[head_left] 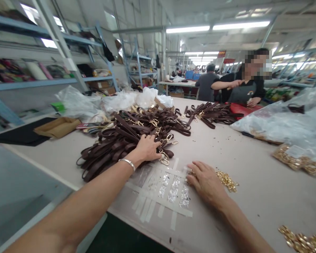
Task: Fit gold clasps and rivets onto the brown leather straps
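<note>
My left hand point(148, 148) lies over the near right end of a heap of dark brown straps point(112, 149), its fingers spread among their gold-coloured snap hooks point(164, 160). Whether a fingertip grips a strap cannot be made out. Low over the table, my right hand point(206, 181) has its fingers stretched out, beside a small pile of gold metal pieces point(228, 181). Part of that pile is hidden under the hand. Between both hands, a taped-down patch of clear plastic point(173, 188) with pale tape strips is stuck to the tabletop.
More brown straps point(213, 112) lie farther back. Clear plastic bags point(287, 116) and bagged gold pieces point(297, 160) sit at the right, loose gold hardware point(302, 240) at the lower right. A cardboard tray point(57, 127) is at the left. A co-worker point(249, 82) stands across the table point(242, 218).
</note>
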`<state>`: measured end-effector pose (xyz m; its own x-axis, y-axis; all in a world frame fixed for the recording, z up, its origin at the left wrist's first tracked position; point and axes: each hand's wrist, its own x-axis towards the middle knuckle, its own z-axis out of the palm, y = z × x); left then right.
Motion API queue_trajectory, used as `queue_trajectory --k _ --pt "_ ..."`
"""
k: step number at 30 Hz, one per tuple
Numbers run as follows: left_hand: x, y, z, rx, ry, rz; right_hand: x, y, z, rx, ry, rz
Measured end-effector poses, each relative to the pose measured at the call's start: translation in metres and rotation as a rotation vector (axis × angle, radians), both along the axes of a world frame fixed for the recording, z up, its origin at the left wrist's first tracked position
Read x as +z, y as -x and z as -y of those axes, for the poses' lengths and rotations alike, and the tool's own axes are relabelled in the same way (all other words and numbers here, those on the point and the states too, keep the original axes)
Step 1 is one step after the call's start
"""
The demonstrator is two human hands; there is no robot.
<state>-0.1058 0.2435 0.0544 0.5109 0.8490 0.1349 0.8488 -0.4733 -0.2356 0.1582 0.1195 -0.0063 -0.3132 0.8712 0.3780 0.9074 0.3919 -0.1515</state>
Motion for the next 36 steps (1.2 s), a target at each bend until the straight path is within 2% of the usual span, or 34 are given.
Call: queue_trajectory --k 4,10,14,18,22,26,31,34,36 --pt "-0.007 0.001 0.030 -0.031 -0.012 0.037 -0.007 0.007 0.001 0.077 0.000 0.016" --pt "-0.015 0.004 0.064 -0.109 -0.009 0.092 -0.003 -0.006 0.017 0.172 0.010 -0.018" --pt "-0.019 0.004 0.085 -0.148 -0.010 0.108 -0.007 -0.015 0.027 0.189 -0.012 -0.042" --pt "-0.025 0.002 0.095 -0.162 -0.018 0.117 -0.012 -0.021 0.036 0.196 -0.031 -0.060" --pt "-0.028 0.001 0.093 -0.226 -0.010 0.128 -0.014 -0.026 0.045 0.180 -0.061 -0.098" --pt "-0.014 -0.001 0.089 -0.335 -0.002 0.149 -0.016 -0.032 0.056 0.153 -0.102 -0.164" --pt "0.018 -0.006 0.092 -0.490 -0.077 0.257 -0.014 -0.040 0.071 0.098 -0.150 -0.275" --pt "0.034 -0.010 0.103 -0.490 -0.052 0.362 -0.013 -0.044 0.082 0.041 -0.182 -0.349" --pt "0.040 -0.014 0.116 -0.434 0.024 0.454 -0.013 -0.046 0.089 -0.023 -0.176 -0.416"
